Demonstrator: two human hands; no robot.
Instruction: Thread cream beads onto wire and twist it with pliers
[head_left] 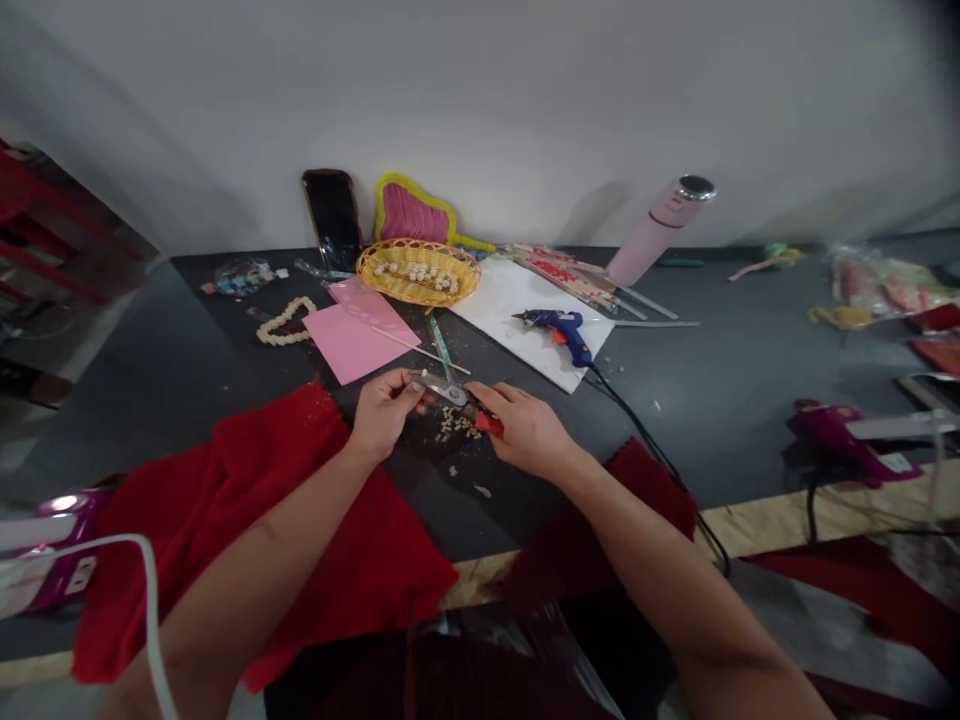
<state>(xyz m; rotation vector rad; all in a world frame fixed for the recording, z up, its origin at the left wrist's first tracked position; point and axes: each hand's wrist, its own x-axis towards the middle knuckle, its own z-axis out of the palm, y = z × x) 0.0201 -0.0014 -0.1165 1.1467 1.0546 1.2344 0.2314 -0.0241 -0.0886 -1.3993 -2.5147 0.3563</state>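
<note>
My right hand [531, 428] is wrapped round the red handles of a pair of cutters [452, 392], whose metal jaws point left. At the jaw tips my left hand [384, 408] pinches a small pale piece [424, 374]; its exact kind is too small to make out. Below the cutters lies a scatter of pale clippings [456, 425] on the dark table. A thin wooden stick [442, 360] and a green patterned strip [439, 338] rest just beyond my hands.
Behind are a yellow basket [382, 285] of pale bits, pink paper [352, 345], a blue glue gun [559, 325] on a white board [499, 300], and a pink flask [652, 240]. A heart-shaped ring [279, 322] and red cloth [247, 460] lie left. A phone [332, 215] leans against the wall.
</note>
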